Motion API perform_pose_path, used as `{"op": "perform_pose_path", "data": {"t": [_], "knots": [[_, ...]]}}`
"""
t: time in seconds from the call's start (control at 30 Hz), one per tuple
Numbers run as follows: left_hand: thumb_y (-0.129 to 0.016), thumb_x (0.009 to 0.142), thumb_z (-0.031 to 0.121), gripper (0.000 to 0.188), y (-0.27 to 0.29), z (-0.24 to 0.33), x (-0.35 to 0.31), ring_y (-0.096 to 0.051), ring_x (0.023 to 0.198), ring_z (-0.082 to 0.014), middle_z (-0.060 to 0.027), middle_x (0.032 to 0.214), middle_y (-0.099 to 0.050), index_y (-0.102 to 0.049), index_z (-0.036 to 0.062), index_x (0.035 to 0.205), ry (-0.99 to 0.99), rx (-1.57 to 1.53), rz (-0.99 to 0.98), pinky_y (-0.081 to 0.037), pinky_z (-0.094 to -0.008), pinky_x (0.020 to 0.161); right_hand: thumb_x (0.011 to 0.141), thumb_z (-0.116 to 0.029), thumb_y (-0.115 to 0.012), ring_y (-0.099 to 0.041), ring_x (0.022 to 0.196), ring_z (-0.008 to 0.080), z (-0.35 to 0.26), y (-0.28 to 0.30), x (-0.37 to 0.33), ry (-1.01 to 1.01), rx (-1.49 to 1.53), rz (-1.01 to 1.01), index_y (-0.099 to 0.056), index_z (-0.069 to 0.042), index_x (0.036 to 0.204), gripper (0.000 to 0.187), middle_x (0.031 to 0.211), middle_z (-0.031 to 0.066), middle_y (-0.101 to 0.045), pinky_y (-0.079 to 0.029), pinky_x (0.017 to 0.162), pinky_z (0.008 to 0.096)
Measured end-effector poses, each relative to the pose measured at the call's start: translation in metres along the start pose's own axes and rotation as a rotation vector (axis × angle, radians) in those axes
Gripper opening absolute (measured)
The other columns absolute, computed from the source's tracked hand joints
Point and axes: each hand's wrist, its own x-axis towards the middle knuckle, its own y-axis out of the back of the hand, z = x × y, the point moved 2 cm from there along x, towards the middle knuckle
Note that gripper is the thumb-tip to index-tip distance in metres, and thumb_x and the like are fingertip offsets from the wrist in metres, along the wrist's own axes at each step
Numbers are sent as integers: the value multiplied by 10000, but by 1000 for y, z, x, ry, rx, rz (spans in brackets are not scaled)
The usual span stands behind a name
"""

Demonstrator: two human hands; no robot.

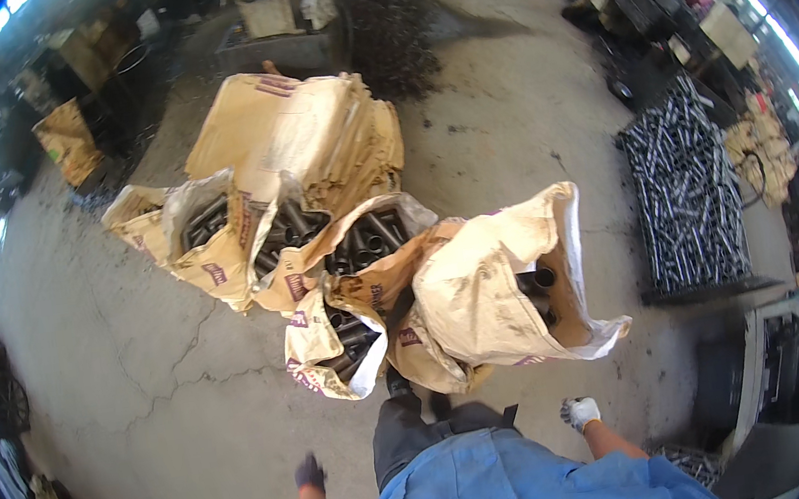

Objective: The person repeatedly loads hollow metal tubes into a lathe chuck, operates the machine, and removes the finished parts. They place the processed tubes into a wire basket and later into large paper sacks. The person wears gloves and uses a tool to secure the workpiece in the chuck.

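My left hand [310, 472], in a dark glove, hangs at my left side, touching nothing; its fingers are blurred and dark. On my right, my right hand [579, 413] wears a whitish glove. Its fingers are curled in, and no object shows in them. In front of my feet stand several open paper sacks filled with dark metal tubes [359, 247]. Nearest on the right is a large tan sack [471, 291], its mouth gaping to the right over tubes inside. A smaller sack [307, 347] with a white lining leans beside it, nearest my left hand.
Behind the filled sacks lies a stack of flattened paper sacks [283, 129]. A large bin of shiny metal parts [683, 197] stands at the right. A machine [775, 382] is at the lower right. Dark scrap [393, 48] lies on the cracked concrete floor [188, 408] farther off.
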Motion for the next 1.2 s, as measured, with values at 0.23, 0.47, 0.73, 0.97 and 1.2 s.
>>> {"op": "perform_pose_path", "data": {"t": [0.23,0.47,0.73,0.97,1.2], "knots": [[-827,863,374,517,-172,-122,-199,-768,907,-278,-77,1000,-796,-600,116,1249,161,-203,-314,-600,-462,770,966,-348,-665,-744,659,248,-39,-180,9,274,-684,-198,-791,-58,891,324,768,131,-772,-553,580,407],[-707,936,423,465,-74,-185,-93,-720,768,-233,-135,897,-756,-709,-43,941,559,-1307,297,-581,-410,693,897,-344,-648,-785,899,303,-70,-364,-52,640,-1154,-293,-819,-166,1151,355,961,151,-804,-599,841,438],[-722,982,313,384,10,-345,-52,-710,791,-193,-128,915,-747,-723,-56,1091,471,-1483,275,-606,-349,713,984,-407,-631,-745,808,290,-260,-556,-139,720,-424,-317,-772,-10,1023,423,884,165,-778,-565,776,430],[-752,970,483,409,58,-412,-5,-609,670,-155,-32,757,-675,-723,75,956,535,-1393,-9,-503,-351,589,925,-366,-694,-731,987,437,-513,-664,-110,1157,-346,183,-770,-61,1082,352,1053,230,-763,-575,864,487],[-652,1041,403,523,159,-453,58,-676,985,-163,-88,1209,-741,-655,33,1410,375,-1206,-165,-566,-324,850,840,-420,-789,-703,1189,409,-654,-781,65,570,-507,334,-671,11,1318,655,1298,267,-716,-578,990,465]]}}
